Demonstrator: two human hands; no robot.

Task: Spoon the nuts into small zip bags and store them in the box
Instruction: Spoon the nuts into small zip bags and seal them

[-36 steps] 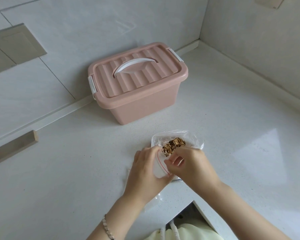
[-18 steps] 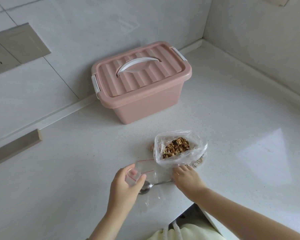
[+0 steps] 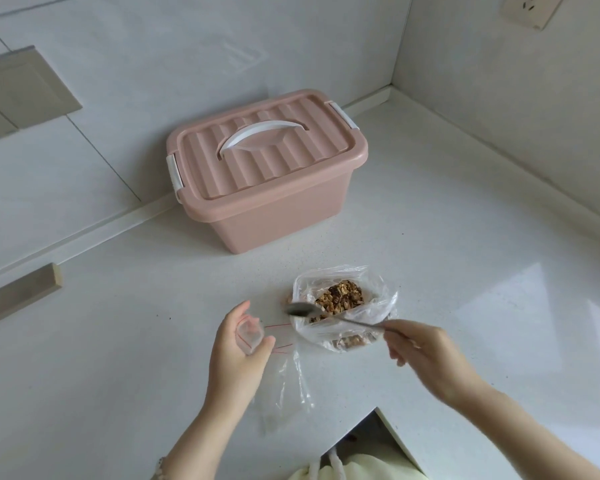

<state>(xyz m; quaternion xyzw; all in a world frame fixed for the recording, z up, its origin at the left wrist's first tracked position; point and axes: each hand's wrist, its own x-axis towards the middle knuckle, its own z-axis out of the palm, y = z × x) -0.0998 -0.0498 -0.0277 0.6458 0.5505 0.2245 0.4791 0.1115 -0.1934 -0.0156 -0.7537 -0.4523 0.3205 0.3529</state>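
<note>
From the head view, the left hand [image 3: 238, 344] pinches the mouth of a small zip bag [image 3: 253, 336] between thumb and fingers, its grip closed on the rim so the opening gapes toward the nuts; the rest of the clear film trails down onto the tabletop [image 3: 465, 271]. The right hand [image 3: 421, 348] has its grip closed around the handle end of a spoon [image 3: 329, 315], whose bowl hangs over the near edge of the big bag [image 3: 343, 306] of nuts [image 3: 342, 297], apparently empty and angled to dip in. That big bag sits slumped open on the tabletop just right of the small one, close enough for a short carry, I'd judge. The box [image 3: 267, 174] stands well behind by the wall, lid on and latched, so nothing is stored yet. Half a second ago the spoon lay flat on the tabletop with the right hand only reaching for its handle; now it is lifted and swung over the nuts, while the left hand has kept hold of the small bag and raised it slightly.
</note>
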